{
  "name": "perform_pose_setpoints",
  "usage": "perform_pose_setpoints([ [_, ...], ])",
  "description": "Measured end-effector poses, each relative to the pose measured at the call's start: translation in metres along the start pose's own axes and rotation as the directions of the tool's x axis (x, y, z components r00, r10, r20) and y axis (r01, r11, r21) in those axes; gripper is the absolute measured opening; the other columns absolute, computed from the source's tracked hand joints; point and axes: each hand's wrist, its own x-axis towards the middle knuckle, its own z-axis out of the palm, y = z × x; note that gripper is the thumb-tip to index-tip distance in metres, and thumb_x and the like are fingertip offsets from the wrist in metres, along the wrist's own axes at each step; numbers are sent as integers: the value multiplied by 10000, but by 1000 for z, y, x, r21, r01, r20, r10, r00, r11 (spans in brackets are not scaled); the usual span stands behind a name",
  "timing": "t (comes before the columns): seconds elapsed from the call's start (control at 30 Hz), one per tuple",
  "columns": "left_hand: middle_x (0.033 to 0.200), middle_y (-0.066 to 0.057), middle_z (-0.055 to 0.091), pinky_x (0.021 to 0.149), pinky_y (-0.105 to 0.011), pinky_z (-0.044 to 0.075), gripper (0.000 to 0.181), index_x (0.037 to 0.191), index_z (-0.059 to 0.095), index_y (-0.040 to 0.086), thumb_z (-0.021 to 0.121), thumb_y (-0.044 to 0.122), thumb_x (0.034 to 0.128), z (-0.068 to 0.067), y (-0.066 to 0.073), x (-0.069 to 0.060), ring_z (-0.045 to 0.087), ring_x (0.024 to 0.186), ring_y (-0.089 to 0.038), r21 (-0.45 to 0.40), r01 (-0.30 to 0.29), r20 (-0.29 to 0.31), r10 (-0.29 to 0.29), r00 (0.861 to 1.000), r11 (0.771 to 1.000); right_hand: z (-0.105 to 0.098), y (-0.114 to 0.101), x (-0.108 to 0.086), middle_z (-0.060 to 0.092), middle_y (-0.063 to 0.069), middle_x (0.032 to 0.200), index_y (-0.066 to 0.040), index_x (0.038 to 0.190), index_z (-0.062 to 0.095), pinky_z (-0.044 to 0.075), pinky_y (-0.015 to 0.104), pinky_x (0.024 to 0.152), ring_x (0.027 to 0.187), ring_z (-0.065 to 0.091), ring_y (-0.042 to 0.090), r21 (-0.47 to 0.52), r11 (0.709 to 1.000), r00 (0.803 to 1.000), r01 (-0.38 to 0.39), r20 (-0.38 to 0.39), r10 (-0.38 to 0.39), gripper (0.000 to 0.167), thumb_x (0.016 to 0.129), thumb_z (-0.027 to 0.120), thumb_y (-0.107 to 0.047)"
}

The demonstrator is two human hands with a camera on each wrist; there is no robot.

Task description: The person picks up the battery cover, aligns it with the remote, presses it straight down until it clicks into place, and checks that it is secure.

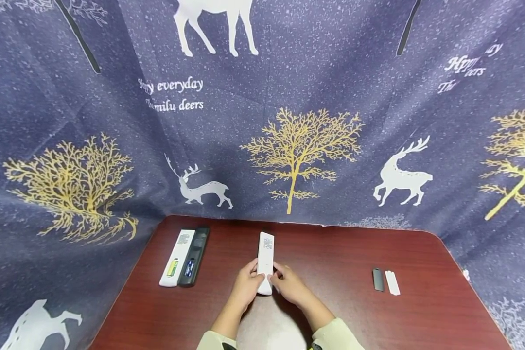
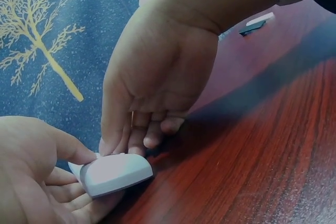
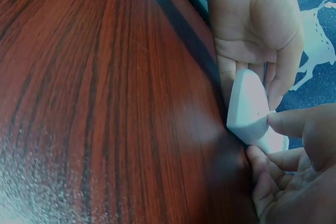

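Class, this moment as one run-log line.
left hand: grips long white plastic remote; right hand: grips same remote; leftward: second white remote, long black remote; rightward: small flat dark piece, small flat white piece

Head view: illumination is moderate and fairly even across the dark blue curtain (image 1: 227, 131), with a pale patch of glare on the near part of the table (image 1: 341, 272) between the forearms (image 1: 230, 312). A dark, soft-edged shadow lies beneath the right hand (image 1: 292, 288) and its forearm. Fine print on the white remote (image 1: 265, 250) is too small to read. Left wrist view: colours are cooler, a hazy sheen veils the far table, and a broad shadow band crosses it diagonally; detail is soft. Right wrist view: grainy, whitish glare fills the lower left corner, a dark shadow band runs diagonally, and the remote's pale surface looks washed out.
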Motion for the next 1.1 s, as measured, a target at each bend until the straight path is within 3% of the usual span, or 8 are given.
perform_pose_setpoints([
  [0.23, 1177, -285, 659, 740, -270, 582, 578, 1420, 469, -139, 628, -4, 881, -2, 0, 1, 677, 968, -278, 147, -6, -54, 14, 998, 989, 4, 2, 1, 581, 69, 890, 64, 1429, 511, 425, 197, 587, 648, 511, 56, -13, 1000, 1000, 6, -16, -7, 548, 952, 645, -170],
  [0.43, 1165, -239, 610, 757, -223, 514, 555, 1369, 536, -134, 664, 8, 848, -4, 0, 1, 618, 977, -243, 267, -12, -118, 45, 992, 964, 6, 2, 1, 572, 56, 874, 60, 1435, 504, 425, 196, 572, 630, 511, 50, -33, 999, 1000, 9, -19, -10, 562, 956, 653, -195],
  [0.77, 1218, -266, 597, 813, -268, 543, 537, 1340, 547, -161, 665, 9, 844, -5, 2, 0, 643, 1007, -280, 328, -40, -117, 82, 990, 944, 8, 0, -1, 578, -5, 876, 13, 1426, 543, 410, 241, 696, 769, 487, 83, -158, 987, 998, 23, -53, -32, 552, 959, 656, -258],
  [1.1, 1182, -197, 587, 870, -278, 488, 528, 1332, 585, -118, 666, 18, 828, -7, -3, 1, 589, 1015, -232, 353, -4, -149, 60, 987, 936, 11, -1, -1, 568, -36, 855, 15, 1439, 529, 411, 262, 724, 794, 472, 96, -203, 979, 997, 0, -80, -16, 593, 950, 670, -290],
])
